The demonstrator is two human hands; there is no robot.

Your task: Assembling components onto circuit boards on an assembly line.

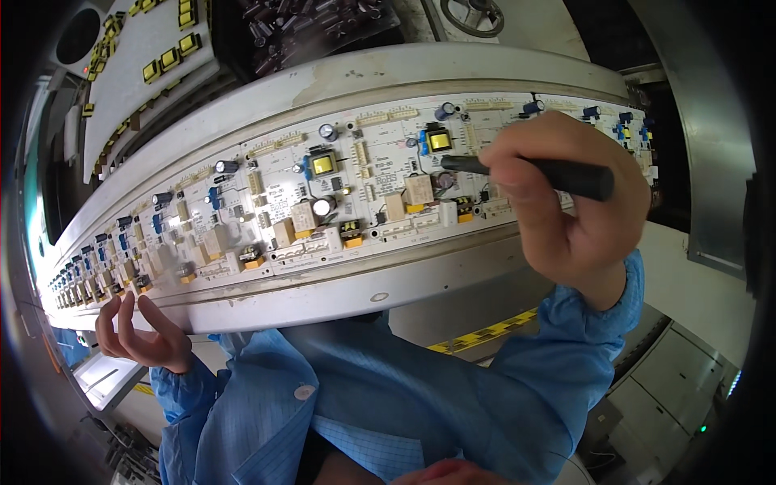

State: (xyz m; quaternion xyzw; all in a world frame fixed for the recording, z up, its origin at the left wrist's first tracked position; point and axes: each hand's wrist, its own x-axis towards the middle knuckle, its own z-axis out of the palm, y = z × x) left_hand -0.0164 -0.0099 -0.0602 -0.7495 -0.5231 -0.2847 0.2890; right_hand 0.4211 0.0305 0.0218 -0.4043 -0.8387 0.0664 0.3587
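My right hand (598, 230) grips a black marker pen (588, 181) between thumb and fingers. Its narrow end points left, just above a white circuit board (380, 179), by a yellow transformer (438, 141); I cannot tell whether it touches the board. Another yellow transformer (322, 165) sits further left, above an upright round capacitor (323, 207). At the near left edge of the row of boards is my left hand (149, 339), its fingers apart and slightly bent, with nothing in it. Fingertips overlap the rail there; contact is unclear.
The boards lie in a row between the far metal rail (364, 71) and the near rail (323, 299). Beyond, at the upper left, a white panel (137, 81) carries several yellow transformers. Dark loose components (299, 24) fill a box beside it. A handwheel (473, 16) stands at the back.
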